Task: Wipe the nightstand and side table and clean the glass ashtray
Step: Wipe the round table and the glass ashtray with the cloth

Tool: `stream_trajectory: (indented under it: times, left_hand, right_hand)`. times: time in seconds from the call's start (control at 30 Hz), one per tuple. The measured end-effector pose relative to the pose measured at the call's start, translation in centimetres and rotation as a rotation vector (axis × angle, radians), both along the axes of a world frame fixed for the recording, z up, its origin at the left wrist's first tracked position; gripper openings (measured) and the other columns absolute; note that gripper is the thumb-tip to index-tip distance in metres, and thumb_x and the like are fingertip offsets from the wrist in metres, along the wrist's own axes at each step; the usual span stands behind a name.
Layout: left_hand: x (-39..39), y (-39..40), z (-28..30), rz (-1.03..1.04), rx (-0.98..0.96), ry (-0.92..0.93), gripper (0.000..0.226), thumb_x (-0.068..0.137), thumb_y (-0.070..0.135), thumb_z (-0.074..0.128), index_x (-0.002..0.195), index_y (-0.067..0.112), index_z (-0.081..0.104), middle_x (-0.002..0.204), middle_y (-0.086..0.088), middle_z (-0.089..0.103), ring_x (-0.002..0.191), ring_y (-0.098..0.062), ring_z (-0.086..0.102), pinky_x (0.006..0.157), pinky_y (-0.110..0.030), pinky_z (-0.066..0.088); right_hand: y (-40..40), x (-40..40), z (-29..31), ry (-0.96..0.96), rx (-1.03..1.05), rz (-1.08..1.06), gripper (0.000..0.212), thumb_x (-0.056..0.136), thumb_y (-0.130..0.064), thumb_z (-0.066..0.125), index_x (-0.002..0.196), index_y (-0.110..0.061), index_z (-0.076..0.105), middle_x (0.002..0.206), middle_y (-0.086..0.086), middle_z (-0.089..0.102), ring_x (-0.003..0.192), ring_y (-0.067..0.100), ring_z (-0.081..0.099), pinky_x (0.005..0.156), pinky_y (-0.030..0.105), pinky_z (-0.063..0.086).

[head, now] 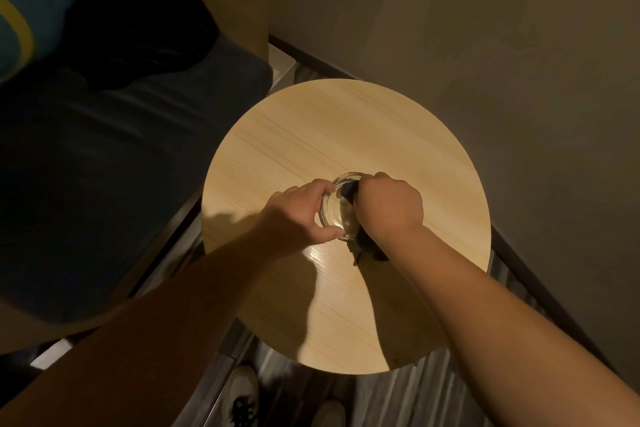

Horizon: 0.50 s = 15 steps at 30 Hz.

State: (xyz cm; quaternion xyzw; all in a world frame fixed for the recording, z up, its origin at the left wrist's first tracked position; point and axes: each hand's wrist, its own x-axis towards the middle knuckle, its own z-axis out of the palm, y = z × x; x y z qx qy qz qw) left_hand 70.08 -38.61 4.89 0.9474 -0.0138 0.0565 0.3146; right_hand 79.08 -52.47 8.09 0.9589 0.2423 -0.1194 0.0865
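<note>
At the far left we see only a dark bed (104, 156), well apart from the work. Coming rightward, our left hand (298, 215) is curled around the near-left rim of the glass ashtray (337, 210), thumb at the near edge and fingers at the far-left edge, so it is partly closed on the glass and steadying it. The ashtray sits flat on the round wooden worktop (311, 135), a little right of its centre and directly between our two hands (being round, it has no long axis to speak of). Just to its right, our right hand (389, 206) is fisted tight on a dark cloth (363, 246), pressed down into the right side of the bowl, with a tail of cloth trailing out over the near rim onto the worktop. We judge that the next stroke depends on the cloth staying inside the rim while the left hand stops the glass from sliding. Both hands touch the ashtray, neither nearer than the other.
</note>
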Motion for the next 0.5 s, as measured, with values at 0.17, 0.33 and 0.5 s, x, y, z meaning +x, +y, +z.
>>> stream_trajectory:
  times: [0.17,0.33,0.5]
  left_hand:
    - [0.4,0.2,-0.3,0.013,-0.037,0.115,0.064,0.070,0.054,0.073,0.122,0.022,0.053,0.085,0.011,0.051,0.075,-0.011,0.050,0.071,-0.029,0.041]
    - [0.4,0.4,-0.3,-0.020,-0.050,0.115,0.064,0.071,0.053,0.074,0.123,0.022,0.052,0.087,0.014,0.044,0.076,-0.008,0.044,0.070,-0.028,0.034]
    - [0.7,0.8,-0.5,-0.070,-0.064,0.160,0.067,0.071,0.053,0.073,0.125,0.022,0.050,0.090,0.014,0.045,0.080,-0.008,0.045,0.073,-0.031,0.037]
  right_hand:
    - [-0.4,-0.5,1.2,0.159,-0.215,0.037,0.024,0.082,-0.010,0.054,0.062,-0.016,0.044,0.061,-0.001,0.038,0.048,0.016,0.033,0.044,0.026,0.028]
    - [-0.1,0.2,2.4,0.469,-0.155,0.111,0.025,0.087,-0.037,0.048,0.096,-0.021,0.065,0.079,0.001,0.061,0.071,0.022,0.058,0.060,0.032,0.045]
    - [0.4,1.4,2.4,0.632,-0.105,0.177,0.008,0.088,-0.027,0.057,0.083,-0.021,0.059,0.076,0.000,0.060,0.076,0.021,0.056,0.066,0.030,0.045]
